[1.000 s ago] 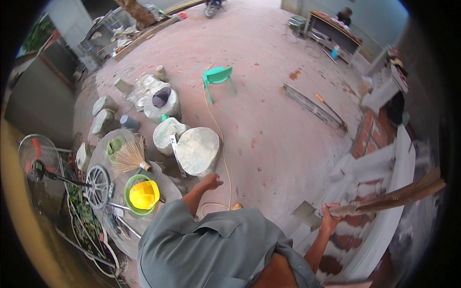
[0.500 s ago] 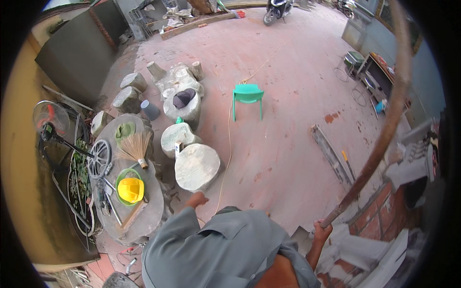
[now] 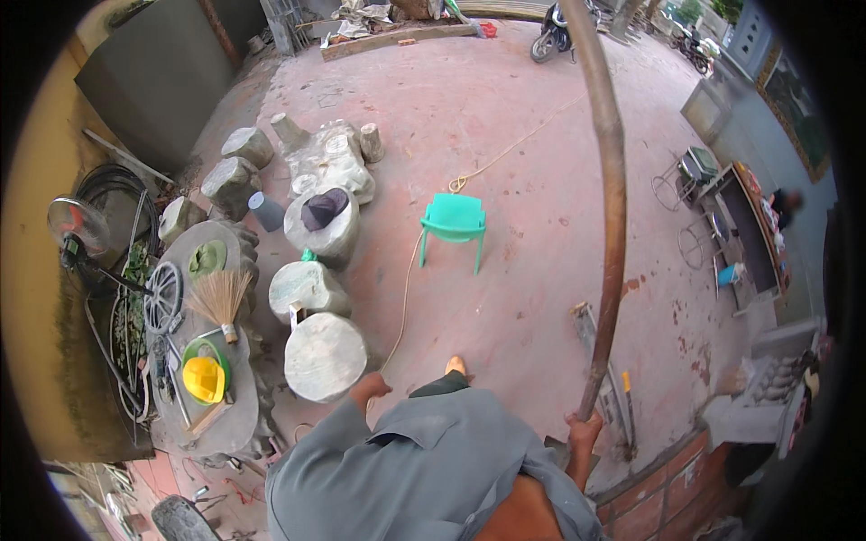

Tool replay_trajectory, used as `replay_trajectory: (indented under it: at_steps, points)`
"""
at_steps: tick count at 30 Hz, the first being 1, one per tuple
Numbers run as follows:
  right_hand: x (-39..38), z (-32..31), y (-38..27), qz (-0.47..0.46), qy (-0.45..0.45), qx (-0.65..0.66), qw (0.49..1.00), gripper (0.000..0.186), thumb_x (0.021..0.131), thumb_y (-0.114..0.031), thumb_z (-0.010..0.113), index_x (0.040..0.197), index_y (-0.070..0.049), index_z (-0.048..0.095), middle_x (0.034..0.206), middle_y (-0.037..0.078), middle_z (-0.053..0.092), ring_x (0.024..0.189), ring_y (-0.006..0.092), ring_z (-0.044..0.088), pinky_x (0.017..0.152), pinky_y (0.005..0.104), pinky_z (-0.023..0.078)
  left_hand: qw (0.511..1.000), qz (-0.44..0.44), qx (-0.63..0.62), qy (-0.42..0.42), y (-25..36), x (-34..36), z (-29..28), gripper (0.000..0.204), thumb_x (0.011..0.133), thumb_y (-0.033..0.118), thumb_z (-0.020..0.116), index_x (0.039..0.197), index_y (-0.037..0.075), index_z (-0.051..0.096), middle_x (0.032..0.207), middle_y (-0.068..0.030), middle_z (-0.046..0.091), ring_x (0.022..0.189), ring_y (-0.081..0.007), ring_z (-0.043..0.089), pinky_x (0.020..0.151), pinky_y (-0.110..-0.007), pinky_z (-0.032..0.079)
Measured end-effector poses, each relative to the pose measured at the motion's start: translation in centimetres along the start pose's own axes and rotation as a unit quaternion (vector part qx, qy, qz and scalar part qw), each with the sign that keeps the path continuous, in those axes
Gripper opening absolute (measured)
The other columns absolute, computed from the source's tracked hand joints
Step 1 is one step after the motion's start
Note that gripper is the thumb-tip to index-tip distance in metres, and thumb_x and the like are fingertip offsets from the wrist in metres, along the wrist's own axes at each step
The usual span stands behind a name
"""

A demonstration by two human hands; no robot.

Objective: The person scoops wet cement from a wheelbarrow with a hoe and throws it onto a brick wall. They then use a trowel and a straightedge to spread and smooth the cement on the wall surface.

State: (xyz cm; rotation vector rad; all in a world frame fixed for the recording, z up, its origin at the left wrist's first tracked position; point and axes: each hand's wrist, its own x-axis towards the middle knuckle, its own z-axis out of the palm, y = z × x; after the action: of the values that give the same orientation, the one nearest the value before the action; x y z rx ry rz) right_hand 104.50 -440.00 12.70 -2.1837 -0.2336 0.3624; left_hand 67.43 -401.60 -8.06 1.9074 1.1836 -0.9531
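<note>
1. One stone table (image 3: 236, 415), at lower left, bears a green basin (image 3: 224, 355). A yellow helmet (image 3: 204, 380) sits in the basin, covering much of its inside. A straw broom (image 3: 219, 298) and a green cloth item (image 3: 207, 259) lie farther back on the top; a fan (image 3: 81, 225) leans out at the left.
2. Desk (image 3: 750, 221), far right, open-fronted, with small things on top and a person beside it. A blue bucket (image 3: 730, 274) stands at its near end; its contents cannot be told.
3. Tool with a long wooden handle (image 3: 615, 198), held in the right hand (image 3: 584, 433). The handle rises steeply across the view; the grey blade (image 3: 556, 444) shows beside the hand, partly hidden. The right fingers are clamped round the handle's lower end.
4. Beam (image 3: 588, 335), on the floor behind the handle, which crosses in front of it. A yellow-gripped rod (image 3: 627, 383) lies alongside.
5. Stone stools (image 3: 325, 358), in a row right of the table, stand ahead of the left hand (image 3: 369, 389). A grey bucket (image 3: 267, 213) stands beside the farthest of the row; its inside cannot be made out.
6. Green chair (image 3: 454, 218), upright on the open floor ahead, with a cord (image 3: 406, 307) running past it toward the left hand. Whether the left fingers are apart or together cannot be told.
7. Dark cap (image 3: 323, 209), on the farthest stool of the row.
</note>
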Motion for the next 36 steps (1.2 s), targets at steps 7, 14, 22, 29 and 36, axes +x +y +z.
replay_trajectory:
  at_steps: [7,14,22,29,36]
  points:
    - [15.2,0.8,-7.6,0.012,-0.058,-0.037,0.998,0.023,0.058,-0.001,0.073,0.078,0.000,0.061,0.065,0.007,0.061,0.063,0.0189,0.060,0.062,0.0334,0.048,0.962,0.161,0.001,0.222,13.1,10.3,-20.7,0.043,0.082,0.040,0.060,0.091,-0.001,0.068,0.094,-0.0234,0.066,0.090,-0.0398,0.063,0.078,-0.047,0.049]
    - [33.6,2.8,-9.7,0.025,-0.127,-0.116,0.985,0.029,0.057,-0.002,0.075,0.084,-0.001,0.064,0.071,0.010,0.065,0.069,0.0216,0.064,0.067,0.0351,0.050,0.960,0.114,-0.076,0.244,25.8,17.5,-31.5,0.042,0.084,0.040,0.058,0.091,0.000,0.068,0.089,-0.0241,0.065,0.086,-0.0400,0.063,0.075,-0.047,0.049]
    - [56.2,4.6,-18.4,-0.041,-0.221,-0.187,0.956,0.032,0.059,-0.006,0.075,0.089,-0.003,0.067,0.078,0.016,0.067,0.076,0.0290,0.067,0.070,0.0386,0.050,0.993,0.076,-0.034,0.080,34.5,24.3,-29.8,0.050,0.083,0.046,0.057,0.093,-0.002,0.069,0.101,-0.0252,0.064,0.097,-0.0410,0.060,0.087,-0.047,0.047]
    - [73.3,11.7,-23.4,-0.084,-0.266,-0.240,0.930,0.028,0.058,-0.008,0.079,0.083,-0.004,0.066,0.075,0.012,0.066,0.073,0.0262,0.065,0.068,0.0380,0.050,0.983,0.053,-0.084,0.153,39.8,28.3,-36.0,0.048,0.085,0.045,0.056,0.089,-0.001,0.069,0.093,-0.0219,0.066,0.090,-0.0382,0.062,0.082,-0.045,0.049]
    - [86.5,19.9,-30.5,-0.160,-0.328,-0.330,0.870,0.030,0.057,-0.019,0.080,0.083,-0.011,0.067,0.077,0.014,0.066,0.077,0.0331,0.065,0.071,0.0410,0.051,0.977,0.018,-0.101,0.185,43.3,38.5,-51.1,0.046,0.087,0.042,0.056,0.076,-0.001,0.067,0.080,-0.0190,0.067,0.079,-0.0343,0.065,0.074,-0.045,0.050]
